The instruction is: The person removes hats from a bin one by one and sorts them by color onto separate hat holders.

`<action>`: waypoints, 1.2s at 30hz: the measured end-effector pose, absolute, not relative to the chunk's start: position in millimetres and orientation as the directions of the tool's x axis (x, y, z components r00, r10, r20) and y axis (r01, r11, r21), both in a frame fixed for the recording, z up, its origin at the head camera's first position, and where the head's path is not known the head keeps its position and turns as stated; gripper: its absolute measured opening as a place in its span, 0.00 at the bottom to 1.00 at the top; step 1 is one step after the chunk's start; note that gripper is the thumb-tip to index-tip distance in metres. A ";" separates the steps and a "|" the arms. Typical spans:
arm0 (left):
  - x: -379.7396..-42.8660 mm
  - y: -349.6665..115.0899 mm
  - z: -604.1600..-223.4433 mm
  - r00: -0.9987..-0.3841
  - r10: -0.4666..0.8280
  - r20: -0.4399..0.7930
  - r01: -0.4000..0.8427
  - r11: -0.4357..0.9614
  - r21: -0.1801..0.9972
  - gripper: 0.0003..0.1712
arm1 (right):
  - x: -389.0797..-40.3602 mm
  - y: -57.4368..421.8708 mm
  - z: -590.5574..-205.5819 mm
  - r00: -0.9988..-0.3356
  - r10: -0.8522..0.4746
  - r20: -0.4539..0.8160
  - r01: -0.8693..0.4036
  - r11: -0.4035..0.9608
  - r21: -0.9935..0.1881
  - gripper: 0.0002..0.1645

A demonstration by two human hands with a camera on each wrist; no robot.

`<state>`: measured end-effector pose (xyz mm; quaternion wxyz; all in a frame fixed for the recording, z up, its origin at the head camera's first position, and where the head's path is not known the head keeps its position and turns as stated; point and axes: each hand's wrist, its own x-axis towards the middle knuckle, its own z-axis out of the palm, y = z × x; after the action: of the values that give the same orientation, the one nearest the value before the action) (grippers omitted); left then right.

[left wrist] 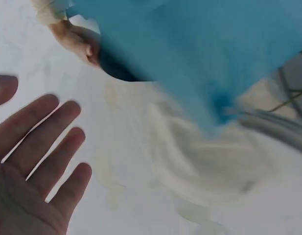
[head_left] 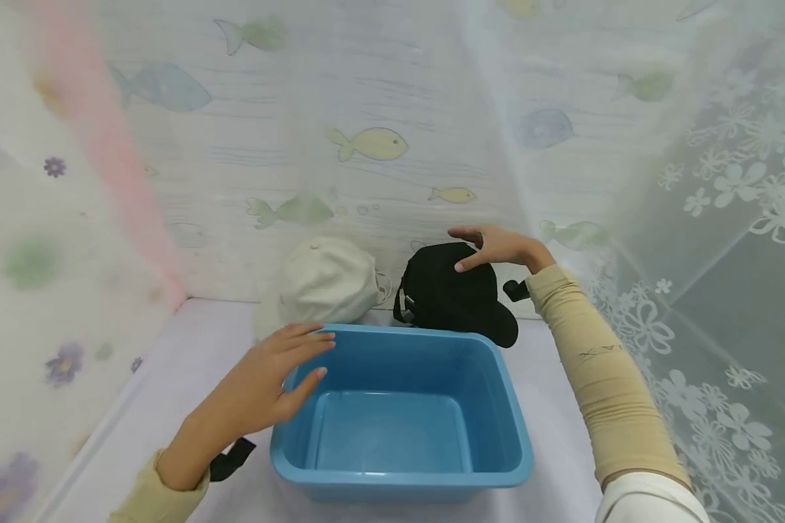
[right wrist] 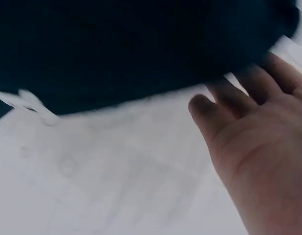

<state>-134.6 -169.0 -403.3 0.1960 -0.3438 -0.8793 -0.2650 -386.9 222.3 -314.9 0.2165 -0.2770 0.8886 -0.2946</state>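
A black baseball cap (head_left: 448, 287) sits behind the blue plastic basin (head_left: 392, 436), its brim pointing to the right. My right hand (head_left: 500, 247) is over the top of this cap, with the thumb overlapping the crown and the index finger stretched out above it. In the right wrist view the fingertips pass out of sight behind the dark cap (right wrist: 141, 49). A cream cap (head_left: 327, 280) stands to the left of the black one. Fingers spread, my left hand (head_left: 262, 381) hovers at the basin's left rim and holds nothing; its palm (left wrist: 23, 196) shows in the left wrist view.
The basin stands on a white surface (head_left: 556, 407) in front of both caps. Behind them hangs a pale curtain (head_left: 379, 94) with printed fish. Sheer fabric with white flowers (head_left: 739, 181) drapes down the right side, and a flower-printed sheet (head_left: 52, 290) covers the left.
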 end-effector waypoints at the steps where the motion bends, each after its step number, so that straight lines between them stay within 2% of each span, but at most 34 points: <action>1: -140.7 -163.3 -394.8 -0.643 0.498 0.582 0.740 0.600 0.305 0.23 | -385.6 225.7 -309.6 -0.752 -0.630 -0.192 -0.368 0.643 -0.672 0.52; 3: -154.4 -149.8 -376.1 -0.595 0.476 0.647 0.777 0.547 0.312 0.20 | -381.3 233.2 -298.1 -0.766 -0.632 -0.121 -0.369 0.586 -0.722 0.46; 4: -161.8 -142.2 -366.6 -0.603 0.453 0.656 0.778 0.517 0.358 0.19 | -379.1 237.7 -292.9 -0.776 -0.626 -0.080 -0.372 0.556 -0.743 0.43; 5: -169.8 -134.6 -357.7 -0.631 0.428 0.647 0.765 0.482 0.427 0.18 | -376.6 242.0 -288.4 -0.789 -0.614 -0.035 -0.370 0.520 -0.769 0.39; 7: -188.1 -118.4 -342.2 -0.724 0.375 0.578 0.689 0.402 0.603 0.16 | -369.9 252.6 -282.6 -0.820 -0.570 0.044 -0.352 0.444 -0.824 0.34; 9: -209.6 -103.3 -331.5 -0.821 0.341 0.457 0.555 0.291 0.780 0.17 | -363.4 264.1 -282.3 -0.843 -0.528 0.106 -0.337 0.364 -0.868 0.33; 11: -231.2 -90.6 -326.8 -0.896 0.320 0.307 0.377 0.185 0.907 0.19 | -358.4 274.7 -289.7 -0.861 -0.488 0.142 -0.312 0.288 -0.905 0.33; 14: -258.5 -75.2 -329.4 -0.943 0.319 0.097 0.117 0.043 0.992 0.22 | -350.6 290.7 -312.0 -0.888 -0.438 0.140 -0.267 0.245 -0.932 0.35; 16: -271.3 -65.2 -336.3 -0.951 0.308 -0.020 -0.028 -0.022 0.999 0.24 | -343.9 301.8 -333.6 -0.917 -0.384 0.111 -0.223 0.261 -0.939 0.36; 18: -280.4 -55.1 -345.0 -0.951 0.293 -0.096 -0.121 -0.066 0.991 0.26 | -335.7 313.5 -357.9 -0.949 -0.310 0.062 -0.157 0.291 -0.944 0.37; 21: -289.9 -41.9 -357.7 -0.948 0.277 -0.160 -0.193 -0.095 0.977 0.29 | -324.5 327.7 -398.0 -0.984 -0.175 -0.033 -0.025 0.320 -0.947 0.37; 24: -298.3 -32.9 -367.7 -0.946 0.263 -0.192 -0.227 -0.112 0.967 0.31 | -314.3 334.9 -434.1 -0.989 -0.092 -0.118 0.087 0.291 -0.953 0.36; 28: -310.3 -26.4 -375.1 -0.934 0.258 -0.248 -0.303 -0.201 0.931 0.33 | -304.2 337.8 -462.3 -0.978 -0.102 -0.181 0.153 0.234 -0.960 0.34; 32: -319.0 -24.9 -379.3 -0.915 0.246 -0.319 -0.390 -0.339 0.856 0.35 | -300.0 335.0 -471.1 -0.971 -0.121 -0.207 0.181 0.196 -0.964 0.34; 36: -325.2 -22.8 -385.1 -0.894 0.229 -0.386 -0.446 -0.352 0.823 0.34 | -299.1 332.5 -473.5 -0.962 -0.105 -0.252 0.235 0.147 -0.961 0.34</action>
<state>-325.2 -22.8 -385.1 -0.2067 0.1024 -0.5304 -0.8157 -299.1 332.5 -473.5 0.1307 0.0436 0.7459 -0.6517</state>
